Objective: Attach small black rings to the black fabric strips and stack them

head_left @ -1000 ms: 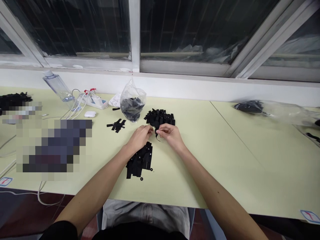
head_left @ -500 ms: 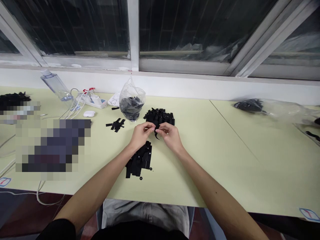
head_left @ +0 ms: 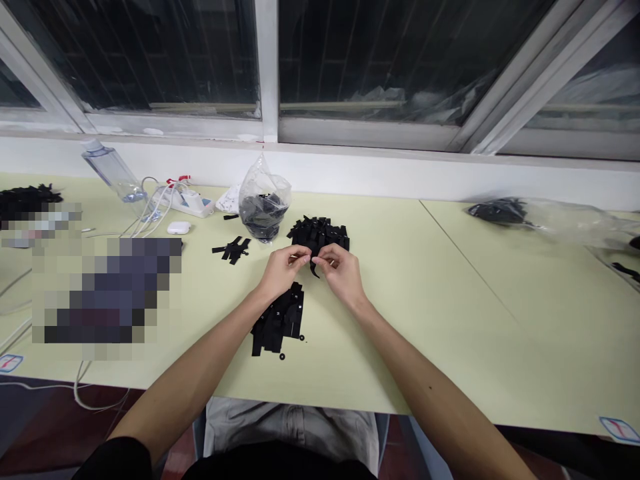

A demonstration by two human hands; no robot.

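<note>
Bright, even overhead indoor light; soft short shadows on tabletop [head_left: 450,300]. Windows [head_left: 400,60] dark, faint reflections. Wide-angle bending at edges. Pixelated patches at left. Focus sharp overall.

Strip pile [head_left: 319,233] behind hands; plastic bag [head_left: 263,200] left; strip stack [head_left: 280,319] nearer.

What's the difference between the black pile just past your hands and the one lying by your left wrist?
The far pile is a loose jumble with pieces sticking up; the near pile lies flat in tidy overlapping rows. The near pile shows small white marks; the far pile looks plain black. Both hold small black strips on the table, like the black strip pinched by the left hand and right hand.
</note>
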